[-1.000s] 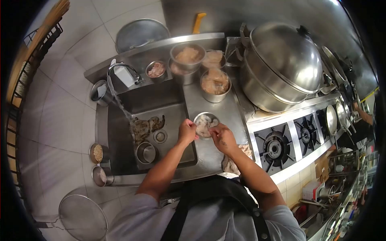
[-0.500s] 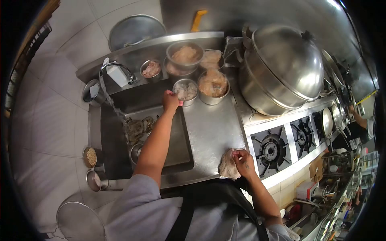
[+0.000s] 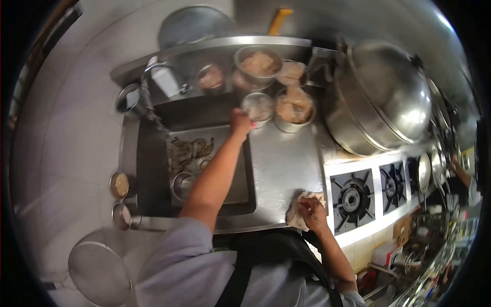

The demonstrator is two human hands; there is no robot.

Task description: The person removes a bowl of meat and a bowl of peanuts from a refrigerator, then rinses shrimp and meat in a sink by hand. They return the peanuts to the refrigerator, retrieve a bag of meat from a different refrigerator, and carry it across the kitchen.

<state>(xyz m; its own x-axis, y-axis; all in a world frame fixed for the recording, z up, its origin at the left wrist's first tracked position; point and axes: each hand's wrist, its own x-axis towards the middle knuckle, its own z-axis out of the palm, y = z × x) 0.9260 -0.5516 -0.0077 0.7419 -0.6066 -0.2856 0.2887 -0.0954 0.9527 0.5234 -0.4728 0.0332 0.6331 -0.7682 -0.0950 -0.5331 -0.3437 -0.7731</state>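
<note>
My left hand [image 3: 242, 123] reaches over the sink [image 3: 249, 174] and is closed at the near rim of a small round metal container [image 3: 257, 108]. Pale contents show inside it, blurred. Right beside it stands a metal pot [image 3: 291, 126] heaped with pale orange, meat-like pieces. At the counter's front edge, my right hand [image 3: 314, 215] is closed on a crumpled light cloth [image 3: 296, 215] lying on the steel. Grey-brown pieces [image 3: 184, 152] I cannot identify lie in the sink near a metal bowl [image 3: 183, 186].
Behind stand a wide metal bowl [image 3: 258, 71] of pale meat and a smaller container [image 3: 210, 81]. A large lidded steamer pot [image 3: 378, 97] is at the right, above the gas burners [image 3: 353, 198]. A curved faucet [image 3: 147, 82] rises at the sink's left. Another person's arm [image 3: 462, 174] shows far right.
The whole view has shifted, so the counter and containers appear further right. My left hand stays at the container's rim and my right hand stays on the cloth.
</note>
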